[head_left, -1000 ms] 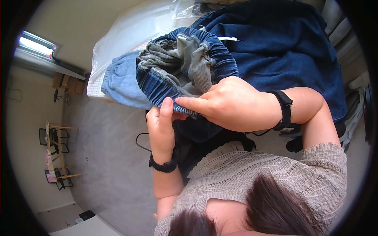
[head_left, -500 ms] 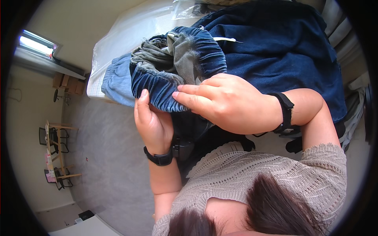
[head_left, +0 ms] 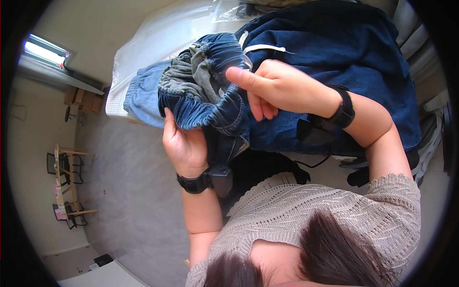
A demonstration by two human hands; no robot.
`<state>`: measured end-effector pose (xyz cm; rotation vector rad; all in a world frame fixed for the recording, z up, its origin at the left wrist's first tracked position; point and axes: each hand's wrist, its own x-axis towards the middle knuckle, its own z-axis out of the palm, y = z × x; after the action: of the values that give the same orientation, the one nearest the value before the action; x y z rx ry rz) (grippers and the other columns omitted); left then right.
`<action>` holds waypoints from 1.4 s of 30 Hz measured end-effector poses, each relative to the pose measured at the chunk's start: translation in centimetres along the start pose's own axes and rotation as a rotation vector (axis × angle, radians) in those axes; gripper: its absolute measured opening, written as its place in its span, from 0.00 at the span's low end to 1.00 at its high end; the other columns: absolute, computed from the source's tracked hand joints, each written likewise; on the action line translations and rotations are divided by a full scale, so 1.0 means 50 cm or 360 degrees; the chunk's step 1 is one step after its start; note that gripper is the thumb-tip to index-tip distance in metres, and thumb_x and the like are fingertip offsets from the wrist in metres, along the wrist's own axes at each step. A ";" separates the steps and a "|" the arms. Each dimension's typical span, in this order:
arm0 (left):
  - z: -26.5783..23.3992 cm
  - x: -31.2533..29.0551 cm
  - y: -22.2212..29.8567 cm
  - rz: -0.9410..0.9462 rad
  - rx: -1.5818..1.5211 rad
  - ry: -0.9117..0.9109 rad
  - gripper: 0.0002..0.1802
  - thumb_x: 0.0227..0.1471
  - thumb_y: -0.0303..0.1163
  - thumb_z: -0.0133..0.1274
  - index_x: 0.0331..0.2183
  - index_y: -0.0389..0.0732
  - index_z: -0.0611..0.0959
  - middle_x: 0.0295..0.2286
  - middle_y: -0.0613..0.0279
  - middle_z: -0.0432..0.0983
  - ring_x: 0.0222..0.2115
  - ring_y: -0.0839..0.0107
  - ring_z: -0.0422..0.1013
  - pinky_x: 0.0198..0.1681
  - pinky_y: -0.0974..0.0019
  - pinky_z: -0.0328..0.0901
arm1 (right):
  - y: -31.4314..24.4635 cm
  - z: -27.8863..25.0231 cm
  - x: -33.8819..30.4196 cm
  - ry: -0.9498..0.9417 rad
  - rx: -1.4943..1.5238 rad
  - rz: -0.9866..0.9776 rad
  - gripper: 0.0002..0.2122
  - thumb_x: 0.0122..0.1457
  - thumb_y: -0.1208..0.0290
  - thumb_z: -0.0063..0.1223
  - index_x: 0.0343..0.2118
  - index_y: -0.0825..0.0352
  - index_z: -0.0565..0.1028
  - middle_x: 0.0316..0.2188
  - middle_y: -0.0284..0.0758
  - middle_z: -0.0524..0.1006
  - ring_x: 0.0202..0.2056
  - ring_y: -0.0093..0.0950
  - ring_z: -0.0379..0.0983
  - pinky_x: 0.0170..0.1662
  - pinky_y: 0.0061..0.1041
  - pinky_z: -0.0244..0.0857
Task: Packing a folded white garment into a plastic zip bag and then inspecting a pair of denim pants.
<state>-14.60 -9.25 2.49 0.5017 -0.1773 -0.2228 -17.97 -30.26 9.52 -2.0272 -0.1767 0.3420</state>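
A pair of blue denim pants (head_left: 191, 112) with a gathered elastic waistband is held up, its grey-blue inner side showing through the round opening. My left hand (head_left: 184, 146) is closed on the near left part of the waistband, thumb outside and fingers underneath. At the right side, my right hand (head_left: 282, 88) has its thumb stretched out over the waistband's edge. Its other fingers curl lower down, apart from the thumb, with no cloth plainly pinched between them. A white drawstring (head_left: 263, 47) trails from the far right side of the waistband.
A large dark blue denim piece (head_left: 334, 62) spreads over the table at right. Light blue denim (head_left: 142, 95) lies at the left table edge near clear plastic (head_left: 153, 43). Grey curtains (head_left: 420, 48) hang at far right. A wooden desk (head_left: 71, 179) with black chairs stands across the floor.
My right hand has moved off the near edge of the waistband, up and right, its thumb now apart from its fingers. The opening has narrowed, and more drawstring shows. My left hand keeps its hold.
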 end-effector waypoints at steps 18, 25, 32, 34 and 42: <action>0.062 -0.044 0.001 -0.0212 0.1865 0.0279 0.24 0.49 0.51 0.45 0.22 0.38 0.74 0.16 0.66 0.68 0.14 0.80 0.63 0.15 0.79 0.54 | 0.042 0.027 0.027 -0.0439 0.0427 0.0252 0.18 0.48 0.60 0.41 0.25 0.72 0.76 0.23 0.37 0.77 0.16 0.22 0.71 0.20 0.16 0.62; 0.061 -0.059 -0.017 0.0079 0.1232 0.0331 0.10 0.48 0.33 0.48 0.29 0.35 0.75 0.22 0.64 0.72 0.19 0.78 0.68 0.22 0.77 0.63 | 0.042 0.033 0.025 -0.0359 0.0906 0.0215 0.13 0.50 0.68 0.40 0.31 0.72 0.72 0.26 0.37 0.76 0.25 0.24 0.73 0.30 0.19 0.66; 0.061 -0.060 -0.036 0.0180 0.0661 0.0276 0.11 0.52 0.32 0.44 0.36 0.37 0.74 0.31 0.63 0.74 0.31 0.76 0.70 0.37 0.73 0.64 | 0.061 0.049 0.031 -0.0201 0.1535 0.0050 0.12 0.52 0.69 0.42 0.37 0.69 0.70 0.34 0.35 0.74 0.34 0.25 0.72 0.41 0.22 0.64; 0.057 -0.057 -0.042 0.0214 0.0491 0.0288 0.12 0.53 0.33 0.44 0.37 0.36 0.73 0.34 0.61 0.73 0.35 0.74 0.69 0.42 0.70 0.63 | 0.065 0.055 0.037 -0.0181 0.1602 0.0023 0.11 0.52 0.69 0.42 0.36 0.68 0.70 0.34 0.35 0.74 0.35 0.25 0.71 0.43 0.22 0.63; 0.009 -0.051 -0.041 0.0042 -0.0001 0.0188 0.15 0.56 0.35 0.40 0.41 0.35 0.71 0.38 0.58 0.71 0.41 0.70 0.66 0.48 0.66 0.60 | 0.104 0.077 0.068 -0.0298 0.2022 -0.0110 0.12 0.53 0.73 0.41 0.41 0.68 0.68 0.37 0.32 0.73 0.41 0.23 0.68 0.51 0.26 0.55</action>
<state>-17.48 -10.58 1.59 0.5098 -0.0683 -0.1671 -16.10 -28.48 2.69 -0.7346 -0.0959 0.4422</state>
